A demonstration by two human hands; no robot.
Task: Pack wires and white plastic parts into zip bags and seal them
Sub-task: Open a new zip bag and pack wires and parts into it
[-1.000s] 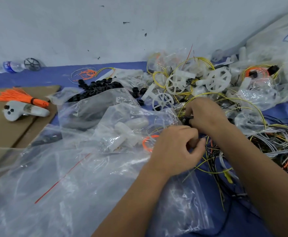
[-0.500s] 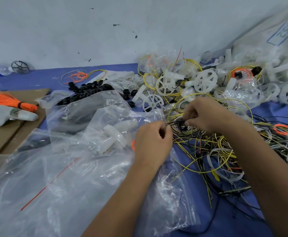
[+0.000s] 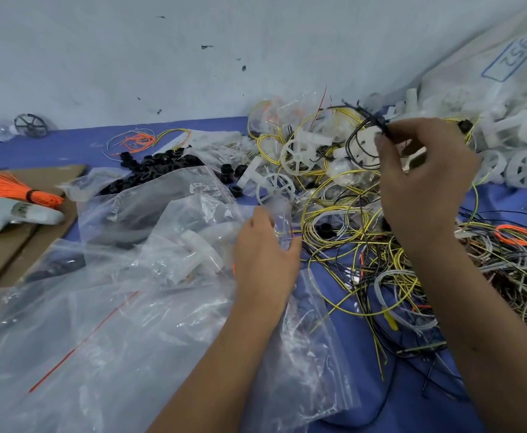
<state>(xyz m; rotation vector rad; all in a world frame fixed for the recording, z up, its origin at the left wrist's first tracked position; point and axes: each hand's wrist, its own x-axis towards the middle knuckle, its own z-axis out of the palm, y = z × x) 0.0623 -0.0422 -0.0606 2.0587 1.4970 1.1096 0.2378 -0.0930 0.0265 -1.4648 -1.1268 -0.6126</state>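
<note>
My right hand (image 3: 421, 179) is raised above the wire heap and pinches a coiled black wire (image 3: 360, 142) at its bound end. My left hand (image 3: 263, 257) grips the mouth of a clear zip bag (image 3: 193, 245) that holds a white plastic part (image 3: 199, 248). A tangle of yellow, black and grey wires (image 3: 349, 232) covers the blue table to the right of that bag. White plastic wheels (image 3: 298, 154) lie among the wires farther back.
More empty zip bags (image 3: 99, 339) cover the front left. A pile of black rings (image 3: 159, 165) sits behind them. An orange wire bundle (image 3: 15, 189) and a white controller (image 3: 12, 214) lie on cardboard at left. A big sack of white parts (image 3: 506, 120) fills the back right.
My right hand has lifted up and to the right, pulling the black wire coil out of the heap. My left hand has let go of the wire and now holds the bag's mouth.
</note>
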